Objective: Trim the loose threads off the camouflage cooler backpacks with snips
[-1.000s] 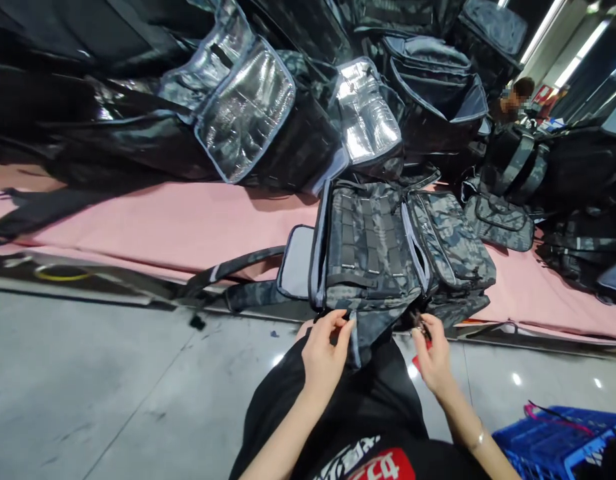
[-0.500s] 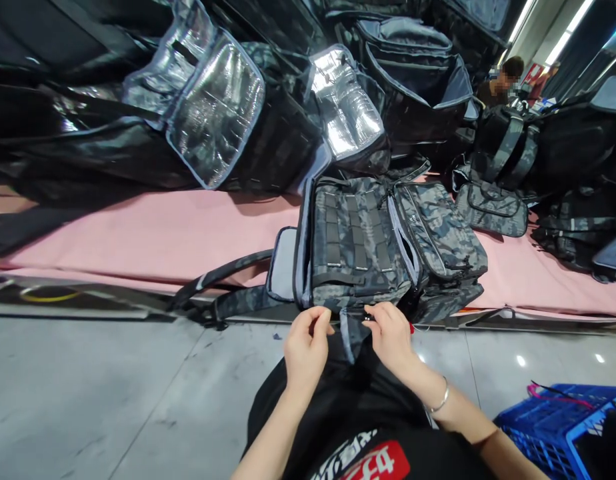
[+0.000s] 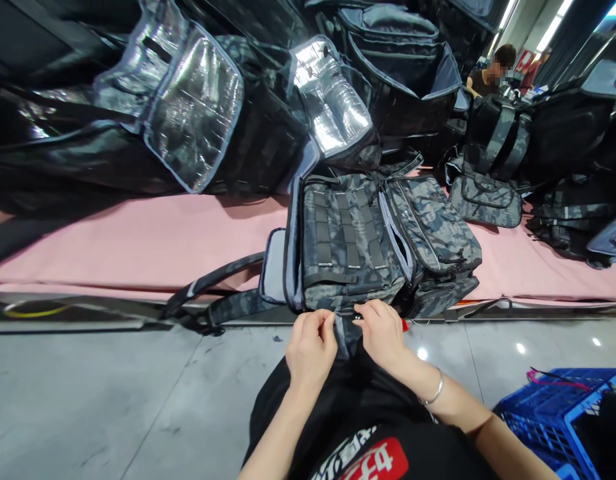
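A camouflage backpack [image 3: 338,233] lies at the front edge of the pink-covered table, its compartments partly unzipped. From its near side a grey-lined fabric flap [image 3: 344,339] hangs down in front of my body. My left hand [image 3: 311,350] is closed in a pinch at the flap's upper left edge, fingertips touching it. On the other side of the flap, my right hand [image 3: 383,335] pinches a small black piece with shiny spots, perhaps a zip slider; its kind is too small to tell. A shoulder strap [image 3: 238,308] trails off the backpack's left side over the table edge.
Behind the backpack stand several dark bags, some with silver-lined lids [image 3: 195,107] open. A small camouflage pouch [image 3: 488,200] sits to the right on the pink cover [image 3: 138,240]. A blue crate [image 3: 543,407] stands on the floor at right. Another person [image 3: 493,70] is at the far right.
My left hand has moved in to the flap's edge, and my two hands are closer together. The view has shifted slightly; the backpack stays in place.
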Motion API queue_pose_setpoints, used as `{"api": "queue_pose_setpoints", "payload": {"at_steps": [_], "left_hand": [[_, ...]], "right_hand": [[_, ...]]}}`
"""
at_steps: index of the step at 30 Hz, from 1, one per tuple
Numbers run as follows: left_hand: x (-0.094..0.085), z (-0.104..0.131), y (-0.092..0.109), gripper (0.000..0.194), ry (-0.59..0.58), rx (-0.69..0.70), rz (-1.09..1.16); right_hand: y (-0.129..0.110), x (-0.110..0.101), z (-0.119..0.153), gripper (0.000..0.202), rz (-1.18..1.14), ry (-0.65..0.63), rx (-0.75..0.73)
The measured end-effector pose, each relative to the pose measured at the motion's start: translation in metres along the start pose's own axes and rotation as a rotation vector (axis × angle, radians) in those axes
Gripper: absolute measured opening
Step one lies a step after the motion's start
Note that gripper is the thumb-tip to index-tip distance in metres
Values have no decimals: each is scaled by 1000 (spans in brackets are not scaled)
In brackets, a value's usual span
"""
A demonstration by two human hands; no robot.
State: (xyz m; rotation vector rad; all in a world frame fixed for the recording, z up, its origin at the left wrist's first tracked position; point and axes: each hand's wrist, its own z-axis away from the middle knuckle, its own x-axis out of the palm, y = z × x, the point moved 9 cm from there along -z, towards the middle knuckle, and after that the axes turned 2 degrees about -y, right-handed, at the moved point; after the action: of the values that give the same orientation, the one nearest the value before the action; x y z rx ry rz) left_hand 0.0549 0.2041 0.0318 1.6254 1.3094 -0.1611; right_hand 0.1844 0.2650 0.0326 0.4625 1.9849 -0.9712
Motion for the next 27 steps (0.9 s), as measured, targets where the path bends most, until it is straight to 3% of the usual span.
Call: {"api": "queue_pose_setpoints", "payload": {"at_steps": [9,12,16,18,20,23,27], "left_hand": [[1,0,8,15,-10,21,22],[-6,-2,10,15,-23,12,108],[-28,-23,22,23,-35,93,282],[-33,-41,35,21,-65,196,223],[-26,-60,46,19,-139,305,89],[-5,-76,51,24,-247,426,-35],[2,-75,43,25,-225,441,-21]], "right_hand": [[-1,4,-2,17,8,-23,29],[3,2,-3,15,-62,-19,43],[9,-16,-3,14,-326,73,47],[14,-31,-3,16,-439,167,58],[17,-42,-6,20,-496,243,71],[19,-44,-14,31,-490,246,78],[24,-33,-19,35,-359,206,107]]}}
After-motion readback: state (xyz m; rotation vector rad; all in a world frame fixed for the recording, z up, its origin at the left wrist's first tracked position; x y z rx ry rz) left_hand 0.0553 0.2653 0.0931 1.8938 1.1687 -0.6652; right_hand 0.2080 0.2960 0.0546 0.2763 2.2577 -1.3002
